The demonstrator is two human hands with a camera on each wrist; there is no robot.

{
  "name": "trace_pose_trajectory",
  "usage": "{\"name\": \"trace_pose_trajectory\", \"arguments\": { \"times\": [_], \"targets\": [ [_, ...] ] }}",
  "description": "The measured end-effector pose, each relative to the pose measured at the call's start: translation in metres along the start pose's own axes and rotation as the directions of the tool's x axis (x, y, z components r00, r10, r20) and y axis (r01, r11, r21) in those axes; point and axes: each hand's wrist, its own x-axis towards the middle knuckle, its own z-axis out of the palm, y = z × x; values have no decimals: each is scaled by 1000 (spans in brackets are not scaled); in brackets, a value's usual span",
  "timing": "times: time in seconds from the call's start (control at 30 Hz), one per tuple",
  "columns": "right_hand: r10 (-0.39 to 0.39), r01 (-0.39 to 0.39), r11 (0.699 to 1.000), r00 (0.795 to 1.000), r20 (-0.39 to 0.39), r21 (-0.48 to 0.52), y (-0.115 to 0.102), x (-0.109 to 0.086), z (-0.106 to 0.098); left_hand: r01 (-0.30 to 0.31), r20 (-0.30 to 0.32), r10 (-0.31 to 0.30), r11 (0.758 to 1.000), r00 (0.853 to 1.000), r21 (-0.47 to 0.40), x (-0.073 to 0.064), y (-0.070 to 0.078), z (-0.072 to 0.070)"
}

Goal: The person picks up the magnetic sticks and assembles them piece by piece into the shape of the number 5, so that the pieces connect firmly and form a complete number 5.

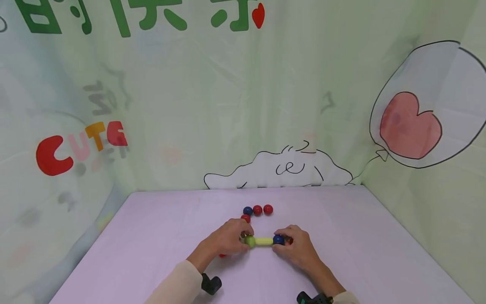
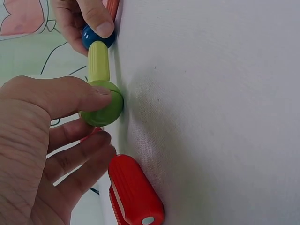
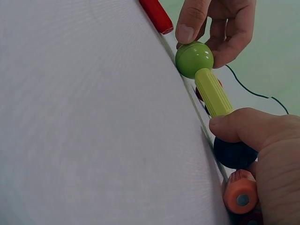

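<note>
My left hand (image 1: 228, 236) pinches a green ball (image 1: 249, 241) between thumb and fingers. A ribbed yellow rod (image 1: 263, 241) runs from that ball to a dark blue ball (image 1: 279, 239), with its ends right at both. On the other side, my right hand (image 1: 298, 248) grips the blue ball, thumb across it in the right wrist view. Below the left fingers, red rods (image 2: 136, 192) lie on the table, mostly hidden by the hand in the head view. An orange rod (image 3: 241, 194) with a round metal disc in its end is close beside the right hand.
Behind the hands on the pale table (image 1: 171, 219) stand a blue ball (image 1: 247, 210) and several red balls (image 1: 268, 209). A printed curtain (image 1: 228, 105) rises at the table's back edge and along both sides.
</note>
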Motion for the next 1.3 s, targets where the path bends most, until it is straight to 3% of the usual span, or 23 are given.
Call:
{"name": "trace_pose_trajectory", "arguments": {
  "times": [0.2,0.4,0.63,0.9,1.3],
  "targets": [
    [-12,12,1000,1000,-9,14,2,-1,-1,16,-43,-14,999,999,30,-5,-1,-1],
    [4,-4,1000,1000,0,18,3,-1,1,5,-92,-2,1000,996,26,-23,-8,-4],
    [1,-1,1000,1000,-7,15,-1,-1,0,14,-46,-11,997,999,72,-42,-20,-6],
    [-21,21,999,999,-25,38,4,-2,3,-36,15,35,997,999,73,-52,-35,0],
    [-14,16,999,999,-34,43,1,-2,2,-34,-6,35,999,999,35,-58,-45,-4]
  ]
}}
